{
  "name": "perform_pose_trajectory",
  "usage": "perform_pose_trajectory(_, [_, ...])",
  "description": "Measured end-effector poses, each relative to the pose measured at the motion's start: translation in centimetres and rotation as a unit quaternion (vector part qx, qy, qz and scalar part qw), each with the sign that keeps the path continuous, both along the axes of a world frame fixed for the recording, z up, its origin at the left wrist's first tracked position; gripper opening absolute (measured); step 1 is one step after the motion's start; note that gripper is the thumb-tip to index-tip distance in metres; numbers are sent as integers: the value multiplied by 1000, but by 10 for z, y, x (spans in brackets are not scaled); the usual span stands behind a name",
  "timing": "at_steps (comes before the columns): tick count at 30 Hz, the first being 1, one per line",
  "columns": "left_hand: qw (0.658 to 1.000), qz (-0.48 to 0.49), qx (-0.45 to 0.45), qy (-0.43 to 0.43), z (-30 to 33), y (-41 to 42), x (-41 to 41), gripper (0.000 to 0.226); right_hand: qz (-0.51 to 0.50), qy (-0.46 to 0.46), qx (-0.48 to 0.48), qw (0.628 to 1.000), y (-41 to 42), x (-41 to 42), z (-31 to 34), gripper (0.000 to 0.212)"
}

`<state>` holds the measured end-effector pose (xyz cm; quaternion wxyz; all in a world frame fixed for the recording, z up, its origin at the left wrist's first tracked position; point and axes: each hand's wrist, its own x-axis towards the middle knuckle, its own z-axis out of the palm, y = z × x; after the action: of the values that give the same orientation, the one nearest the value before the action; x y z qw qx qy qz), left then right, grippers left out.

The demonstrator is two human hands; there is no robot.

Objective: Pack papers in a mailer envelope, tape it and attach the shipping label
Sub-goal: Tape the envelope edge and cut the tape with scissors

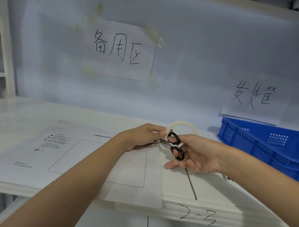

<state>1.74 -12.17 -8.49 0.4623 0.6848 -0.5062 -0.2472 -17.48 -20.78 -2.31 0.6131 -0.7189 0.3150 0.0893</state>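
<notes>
The taping step is in hand: on the bench the left hand (143, 136) pinches tape from the roll (181, 126) at the mailer envelope (66, 157)'s two-o'clock corner, the right hand (193, 156) grips scissors (174, 145), which next likely must snip cleanly.

At the centre of the frame the right hand (193, 156) holds black-handled scissors (174, 145) with thumb and finger through the loops, the blades pointing left toward the left hand (143, 136). The left hand's fingers pinch the edge of a pale tape roll (182, 126) and its palm rests on a white mailer envelope (52, 159) lying flat on the white shelf (16, 113) at lower left. A blue crate (268, 142) sits at the right edge, and two handwritten paper signs (119, 50) hang on the wall above.
</notes>
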Motion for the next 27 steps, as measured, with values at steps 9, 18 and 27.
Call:
perform_pose_trajectory(9, [1000,5,-12,-17,3,4,-4,28,-2,9,-32,999,0,5,-2,45])
perform_pose_trajectory(18, [1000,20,-16,-17,7,7,-11,28,-7,8,-34,999,1,5,-4,37])
perform_pose_trajectory(27, [1000,28,-6,-11,11,10,-17,29,-15,1,-34,999,3,8,-6,36])
